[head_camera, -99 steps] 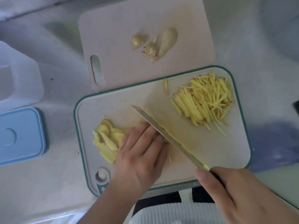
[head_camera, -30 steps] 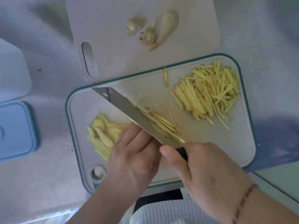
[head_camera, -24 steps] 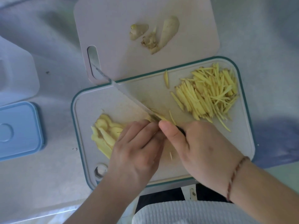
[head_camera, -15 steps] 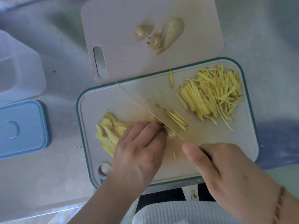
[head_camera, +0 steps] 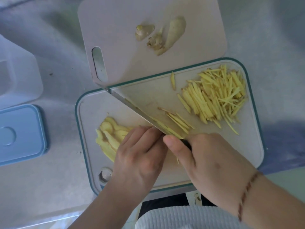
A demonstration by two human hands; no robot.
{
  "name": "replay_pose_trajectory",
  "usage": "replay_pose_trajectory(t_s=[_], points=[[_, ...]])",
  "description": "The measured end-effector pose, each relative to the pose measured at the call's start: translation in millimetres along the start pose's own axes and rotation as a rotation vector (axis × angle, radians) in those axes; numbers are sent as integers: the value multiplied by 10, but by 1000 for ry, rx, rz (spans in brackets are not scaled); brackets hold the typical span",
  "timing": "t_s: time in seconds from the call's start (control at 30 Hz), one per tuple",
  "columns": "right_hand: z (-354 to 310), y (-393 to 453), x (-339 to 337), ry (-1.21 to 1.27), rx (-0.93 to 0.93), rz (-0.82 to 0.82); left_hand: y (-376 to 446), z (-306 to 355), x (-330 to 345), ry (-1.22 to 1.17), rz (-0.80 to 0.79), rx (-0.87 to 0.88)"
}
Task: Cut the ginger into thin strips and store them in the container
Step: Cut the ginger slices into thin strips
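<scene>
Overlapping ginger slices [head_camera: 109, 138] lie at the left of the teal-rimmed cutting board [head_camera: 247, 146]. My left hand [head_camera: 140, 157] presses down on their right end with curled fingers. My right hand [head_camera: 208, 161] grips the black handle of the knife [head_camera: 132, 106], whose blade runs diagonally up-left right against my left fingertips. A few fresh strips [head_camera: 178, 119] lie just right of the blade. A big pile of ginger strips [head_camera: 216, 95] covers the board's upper right. The clear container [head_camera: 18, 71] stands at the far left.
A beige cutting board [head_camera: 115, 30] lies behind, carrying ginger peel and trimmed knobs [head_camera: 158, 37]. The blue container lid [head_camera: 21, 133] rests flat on the counter at the left. A white ribbed garment fills the bottom edge.
The knife has gone through repeated cutting strokes, sliding forward and back beside my left fingers. A few new strips now lie right of the blade. My left hand stays on the slices.
</scene>
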State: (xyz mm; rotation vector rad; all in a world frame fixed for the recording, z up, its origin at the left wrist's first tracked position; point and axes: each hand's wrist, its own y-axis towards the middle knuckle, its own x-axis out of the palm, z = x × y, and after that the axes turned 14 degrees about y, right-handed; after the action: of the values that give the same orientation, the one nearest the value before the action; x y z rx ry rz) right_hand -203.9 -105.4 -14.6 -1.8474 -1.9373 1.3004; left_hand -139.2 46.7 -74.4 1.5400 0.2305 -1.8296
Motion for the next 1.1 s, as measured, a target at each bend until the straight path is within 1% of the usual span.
replay_pose_trajectory(t_s=[0.07, 0.27, 0.37, 0.5, 0.57, 0.67, 0.77, 0.9, 1.03, 1.1], points=[[30, -64, -21, 18, 2, 6, -27, 3, -1, 2, -19, -3], [165, -346, -83, 45, 102, -16, -85, -3, 13, 10, -60, -24], [94, -195, -23, -4, 73, -9, -84, -3, 3, 6, -66, -13], [26, -104, 7, 4, 21, -3, -62, -15, 0, -29, -36, -17], [74, -230, -24, 41, 33, 1, -46, -23, -12, -9, -28, -33], [120, -395, -61, 100, 101, 4, -42, -26, -8, 17, -28, -38], [121, -259, -3, 53, 68, -19, -63, -16, -1, 7, -41, -31], [51, -100, 49, 69, 12, 14, -39, -18, -18, -3, -30, -44], [143, -372, 16, 93, 71, 54, -47, -8, -25, 32, -49, -53], [171, -381, 28, 109, 80, 44, -49, -10, -22, 25, -53, -53]])
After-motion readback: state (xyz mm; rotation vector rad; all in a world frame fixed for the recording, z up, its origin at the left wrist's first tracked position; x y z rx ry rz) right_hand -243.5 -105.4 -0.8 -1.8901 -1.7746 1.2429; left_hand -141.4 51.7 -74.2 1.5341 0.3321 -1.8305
